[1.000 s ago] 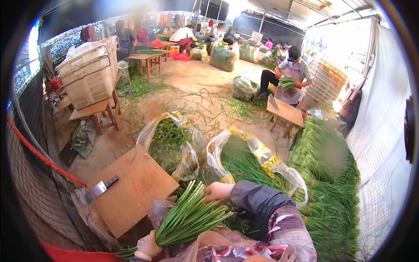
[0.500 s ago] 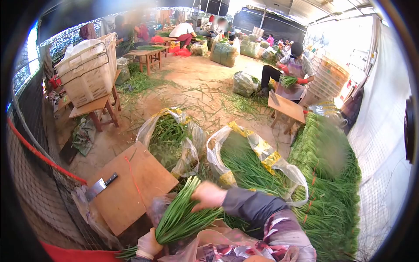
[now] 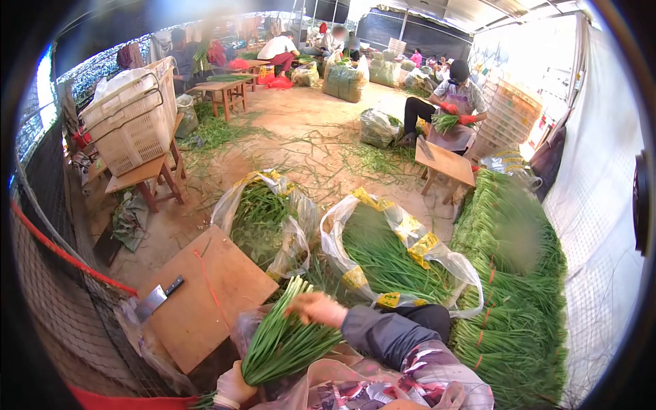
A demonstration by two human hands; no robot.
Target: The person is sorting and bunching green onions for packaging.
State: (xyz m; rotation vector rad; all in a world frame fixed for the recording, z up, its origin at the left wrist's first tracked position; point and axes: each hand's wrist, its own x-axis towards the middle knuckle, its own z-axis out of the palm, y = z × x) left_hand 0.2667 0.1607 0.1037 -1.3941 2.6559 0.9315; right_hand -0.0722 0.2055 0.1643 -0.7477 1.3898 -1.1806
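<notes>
A fanned bunch of long green stalks [image 3: 283, 342] lies over my lap, its pale ends pointing up. My left hand [image 3: 236, 384] is wrapped round the lower end of the bunch. Across the upper part rests my right hand [image 3: 318, 309], its fingers bent against the stalks; what they pinch, if anything, is too small to make out. Left of the bunch is a wooden board [image 3: 208, 297] with a cleaver [image 3: 158, 298] and a thin red tie [image 3: 210, 281] on it. An open bag of green stalks [image 3: 389, 256] stands beyond my right arm.
Another open bag [image 3: 260, 212] stands beside the first. Bundled greens [image 3: 506, 301] fill the right side. Ahead are a small wooden table [image 3: 444, 162] and a seated person [image 3: 459, 109] in red gloves. Stacked crates [image 3: 133, 116] stand at the left.
My right hand has shifted slightly left over the bunch, and its fingers are clearer. My left hand keeps its hold. The seated co-worker's hands and greens have moved a little.
</notes>
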